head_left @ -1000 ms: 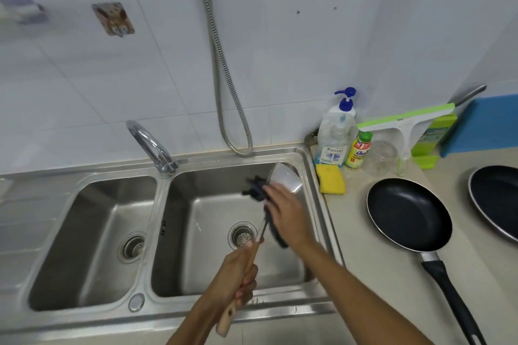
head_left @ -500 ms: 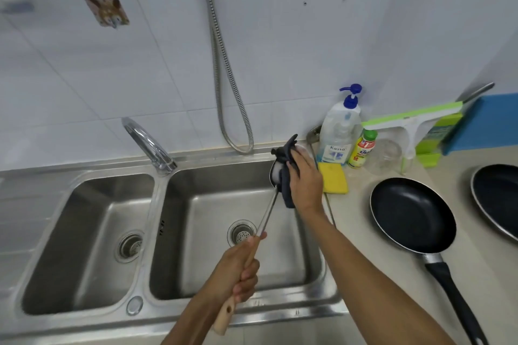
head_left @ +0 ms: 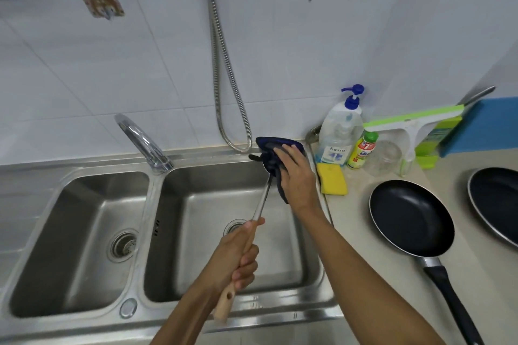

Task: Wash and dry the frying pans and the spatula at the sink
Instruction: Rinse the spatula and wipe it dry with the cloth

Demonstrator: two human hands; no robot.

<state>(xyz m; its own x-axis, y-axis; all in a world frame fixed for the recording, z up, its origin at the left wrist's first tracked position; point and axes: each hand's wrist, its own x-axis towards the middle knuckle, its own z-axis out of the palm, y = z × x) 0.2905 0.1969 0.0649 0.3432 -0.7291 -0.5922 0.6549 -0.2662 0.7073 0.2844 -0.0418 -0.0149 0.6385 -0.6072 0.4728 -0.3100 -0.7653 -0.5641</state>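
My left hand (head_left: 238, 255) grips the wooden handle of the spatula (head_left: 262, 203) over the right basin of the sink (head_left: 157, 319). The metal shaft runs up to the blade, which is wrapped in a dark blue cloth (head_left: 273, 148). My right hand (head_left: 294, 173) holds that cloth round the blade at the basin's back right corner. A black frying pan (head_left: 410, 218) lies on the counter to the right, handle toward me. A second frying pan (head_left: 496, 202) is cut off by the right edge.
A chrome faucet (head_left: 143, 143) stands between the two basins, and a metal hose (head_left: 224, 92) hangs on the wall. A yellow sponge (head_left: 332, 182), soap pump bottle (head_left: 340, 131), small green-capped bottle (head_left: 361, 150), glass jar (head_left: 385, 158) and green squeegee (head_left: 412, 123) crowd the counter's back.
The spatula blade and my right hand with the cloth have risen from low in the basin to its back right corner. My left hand keeps its hold on the handle.
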